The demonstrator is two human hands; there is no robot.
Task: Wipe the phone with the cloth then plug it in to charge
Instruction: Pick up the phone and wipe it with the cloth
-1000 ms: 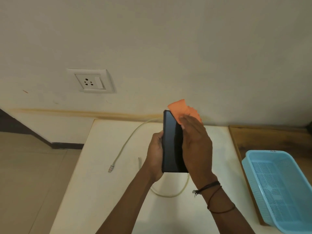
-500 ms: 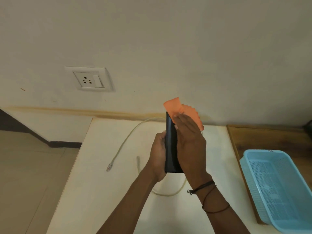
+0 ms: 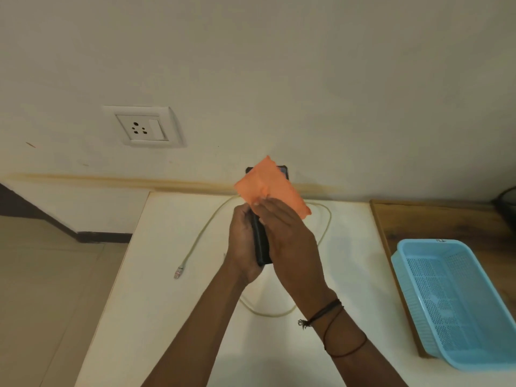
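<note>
A black phone (image 3: 261, 244) stands upright above the table, gripped from the left by my left hand (image 3: 242, 241). My right hand (image 3: 290, 241) lies flat against the phone's right face and presses an orange cloth (image 3: 269, 187) onto it. The cloth sticks out above my fingers and hides most of the phone's top. A pale charging cable (image 3: 199, 237) curves over the white table (image 3: 173, 317), and its plug (image 3: 178, 272) lies loose to the left of my hands. A white wall socket (image 3: 142, 128) sits on the wall at upper left.
A light blue plastic basket (image 3: 458, 305) stands at the right, partly on a wooden surface (image 3: 435, 222). The table's left edge drops to a tiled floor (image 3: 42, 289). A dark object (image 3: 506, 202) shows at the far right edge.
The phone has turned edge-on toward me and its dark face no longer shows. My right hand has slid the cloth upward, so more orange cloth shows above the phone.
</note>
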